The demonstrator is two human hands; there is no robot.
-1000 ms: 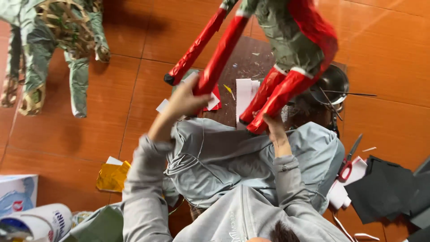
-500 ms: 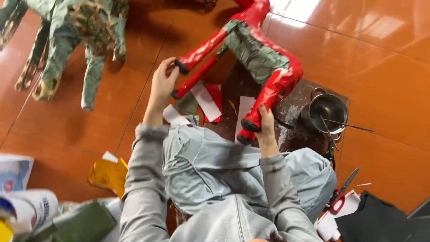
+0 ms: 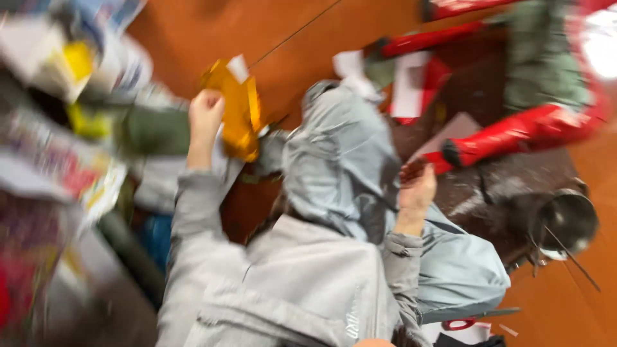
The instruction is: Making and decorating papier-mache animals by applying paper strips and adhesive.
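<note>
The view is strongly blurred, so small details cannot be read. The left hand (image 3: 205, 112) is stretched out to the left side, fingers curled together at the edge of a yellow-orange paper piece (image 3: 239, 109); it touches the paper, but whether it really pinches it I cannot tell. The paper lies just right of this hand, on the orange floor (image 3: 193, 38), w/ a small white scrap at its top. The right hand (image 3: 416, 189) rests near the person's knee, fingers bent loosely, and it is just below-left of the foot of the red figure (image 3: 527, 125); the fingertips seem very close to the dark foot tip, contact not clear. The red figure w/ its green-grey body lies across the upper right, above a dark, stained mat. A metal pot (image 3: 569, 222) stands to the right of the right hand, well apart from it. On the left, a pile of printed papers and packages (image 3: 58, 148) lies near the left hand.
</note>
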